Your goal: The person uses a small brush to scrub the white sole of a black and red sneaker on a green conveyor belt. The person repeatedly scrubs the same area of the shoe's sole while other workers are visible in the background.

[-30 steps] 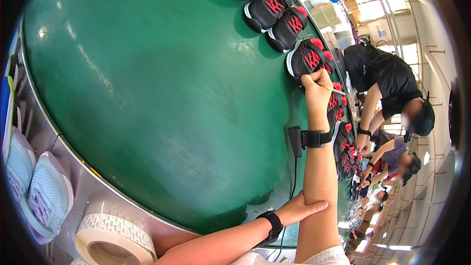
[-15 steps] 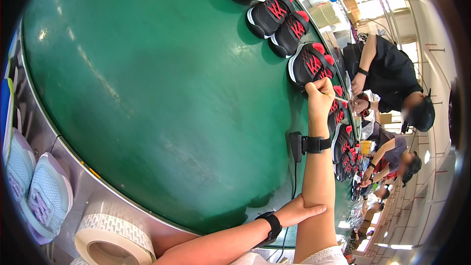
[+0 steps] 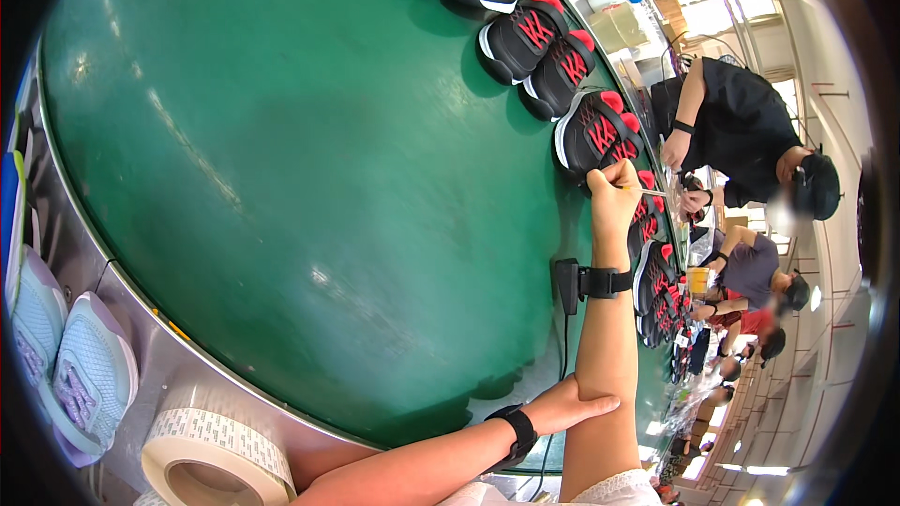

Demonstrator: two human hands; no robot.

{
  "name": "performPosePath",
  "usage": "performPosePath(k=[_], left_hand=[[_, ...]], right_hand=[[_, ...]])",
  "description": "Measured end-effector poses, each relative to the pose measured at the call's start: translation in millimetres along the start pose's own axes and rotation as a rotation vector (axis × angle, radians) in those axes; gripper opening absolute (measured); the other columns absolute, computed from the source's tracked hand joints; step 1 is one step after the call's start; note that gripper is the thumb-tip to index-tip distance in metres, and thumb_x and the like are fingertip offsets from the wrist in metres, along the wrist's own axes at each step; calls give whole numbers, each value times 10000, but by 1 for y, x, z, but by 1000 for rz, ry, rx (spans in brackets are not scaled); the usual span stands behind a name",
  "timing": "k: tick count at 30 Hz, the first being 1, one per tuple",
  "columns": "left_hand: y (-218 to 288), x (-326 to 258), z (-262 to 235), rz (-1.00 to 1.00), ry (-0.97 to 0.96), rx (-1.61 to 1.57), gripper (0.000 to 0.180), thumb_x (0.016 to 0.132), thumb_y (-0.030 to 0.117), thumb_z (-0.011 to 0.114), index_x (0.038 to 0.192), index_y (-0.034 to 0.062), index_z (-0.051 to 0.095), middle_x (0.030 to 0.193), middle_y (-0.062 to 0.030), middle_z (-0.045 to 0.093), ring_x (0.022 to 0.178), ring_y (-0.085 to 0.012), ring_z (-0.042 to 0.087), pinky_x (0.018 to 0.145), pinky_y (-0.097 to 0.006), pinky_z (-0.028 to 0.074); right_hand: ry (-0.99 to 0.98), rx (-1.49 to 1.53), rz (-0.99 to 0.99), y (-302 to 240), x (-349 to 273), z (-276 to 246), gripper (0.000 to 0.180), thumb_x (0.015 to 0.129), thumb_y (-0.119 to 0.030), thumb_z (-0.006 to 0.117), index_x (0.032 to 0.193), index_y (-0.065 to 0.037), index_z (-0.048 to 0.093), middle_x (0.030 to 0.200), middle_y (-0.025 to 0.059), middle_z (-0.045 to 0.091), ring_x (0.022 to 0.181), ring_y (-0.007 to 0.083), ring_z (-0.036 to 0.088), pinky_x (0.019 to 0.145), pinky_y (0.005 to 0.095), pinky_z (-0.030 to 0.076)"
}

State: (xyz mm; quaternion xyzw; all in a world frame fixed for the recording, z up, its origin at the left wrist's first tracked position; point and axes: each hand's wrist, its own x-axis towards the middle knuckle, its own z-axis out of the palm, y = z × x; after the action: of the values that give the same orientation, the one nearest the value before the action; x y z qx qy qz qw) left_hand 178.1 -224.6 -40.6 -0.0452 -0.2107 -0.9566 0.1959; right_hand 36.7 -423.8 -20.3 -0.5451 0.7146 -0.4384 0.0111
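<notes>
My right hand (image 3: 614, 204) is stretched forward with its fingers closed round a thin pale stick (image 3: 649, 191), whose tip points right. Whether it is a brush, pen or swab I cannot make out. Just beyond the fist lies a pair of black shoes (image 3: 583, 142) with red laces and white sole edges. More such black and red shoes (image 3: 647, 215) show beside the wrist, partly covered by my hand. My left hand (image 3: 562, 403) clasps my right forearm (image 3: 607, 347) near the elbow, thumb on top and fingers hidden beneath. Each wrist wears a black strap.
Black and red shoe pairs (image 3: 539, 42) line the far edge of the green belt (image 3: 281, 178). Light blue shoes (image 3: 89, 365) and a label roll (image 3: 211, 459) sit on the near metal ledge. Across the belt, a co-worker in black (image 3: 741, 131) and others work. A cable hangs from my right wrist strap.
The shoes along the far edge have shifted slightly down and right. My right hand has dropped a little, still with the stick; my left hand stays put. The co-worker in black has moved.
</notes>
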Motion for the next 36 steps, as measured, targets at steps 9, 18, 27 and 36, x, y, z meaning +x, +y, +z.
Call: performPosePath(k=[9, 18, 27, 36], left_hand=[[4, -5, -2, 7, -11, 42, 513, 812, 332, 588, 1183, 14, 430, 1118, -94, 527, 1030, -165, 487, 884, -294, 386], [22, -12, -5, -51, -30, 66, 604, 793, 369, 602, 1216, 0, 379, 1150, -104, 506, 1075, -178, 467, 913, -298, 366], [52, -14, -6, 97, 75, -85, 730, 775, 422, 604, 1251, -34, 291, 1209, -144, 441, 1128, -195, 419, 951, -306, 336], [63, -17, -10, 79, 75, -92, 708, 781, 415, 599, 1244, -34, 306, 1203, -140, 447, 1125, -190, 422, 947, -305, 338]], right_hand=[[-24, -84, -34, -8, -2, 3, 202, 597, 37, 533, 553, -55, 359, 521, -40, 360, 501, 43, 304, 461, 204, 277], [80, 134, -110, -37, 4, 19, 203, 696, 19, 601, 608, -53, 432, 575, -35, 449, 524, 31, 361, 494, 184, 317], [-93, 207, 5, -43, 37, 64, 190, 668, -17, 637, 616, -55, 458, 583, -31, 452, 517, 35, 380, 491, 185, 318], [-103, 137, 10, -44, 39, 73, 172, 656, -20, 611, 602, -47, 450, 586, -25, 438, 532, 43, 381, 506, 190, 327]])
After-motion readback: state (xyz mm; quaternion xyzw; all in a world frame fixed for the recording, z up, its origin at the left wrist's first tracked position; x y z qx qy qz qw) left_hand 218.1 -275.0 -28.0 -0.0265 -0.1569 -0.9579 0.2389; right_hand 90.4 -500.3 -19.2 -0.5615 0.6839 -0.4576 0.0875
